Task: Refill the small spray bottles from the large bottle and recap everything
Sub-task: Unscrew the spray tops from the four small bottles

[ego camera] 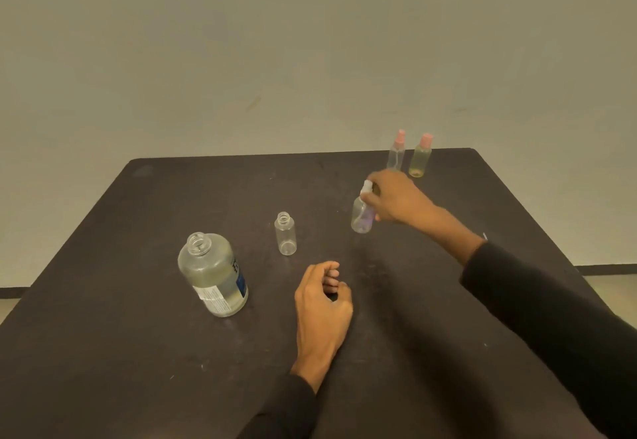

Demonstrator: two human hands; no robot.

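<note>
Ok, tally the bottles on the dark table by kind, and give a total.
Large clear labelled bottle, uncapped: 1
Small clear bottle, uncapped: 1
Small clear bottle with white spray top, in the right hand: 1
Small pink-capped bottles: 2
Total: 5

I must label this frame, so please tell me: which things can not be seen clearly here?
Head view only:
- Left hand: curled fingers hide any contents.
- Large bottle: label print too small.
- Small bottle under right hand: blurred; grip unclear.
- Both forearms: cut by frame edges.
</note>
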